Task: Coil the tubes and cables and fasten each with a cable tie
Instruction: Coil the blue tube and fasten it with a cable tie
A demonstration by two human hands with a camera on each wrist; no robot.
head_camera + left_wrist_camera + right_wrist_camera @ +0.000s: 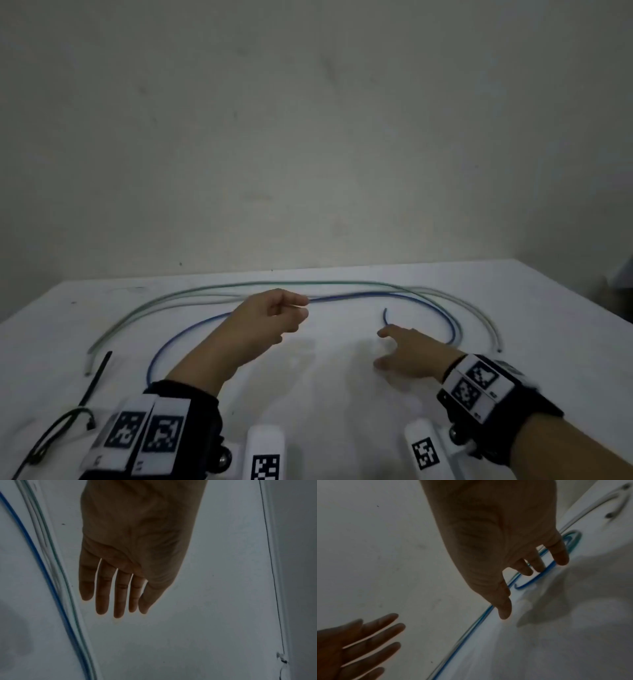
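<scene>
A long blue tube [342, 296] lies in a wide arc on the white table [325, 394], its free end [385, 313] curling inward at the right. Green and clear tubes [274, 283] arc just behind it. My left hand [274, 315] hovers over the arc's middle, fingers straight [118, 601] and holding nothing; the blue tube [42, 568] runs beside it. My right hand [394, 346] reaches toward the free end with loose fingers [537, 566] just above the blue tube [530, 582], gripping nothing.
A straight black cable tie [97, 377] lies at the front left, with a looped black one [65, 425] nearer the corner. The clear tube ends [498, 349] reach toward the right side. A plain wall stands behind the table's far edge.
</scene>
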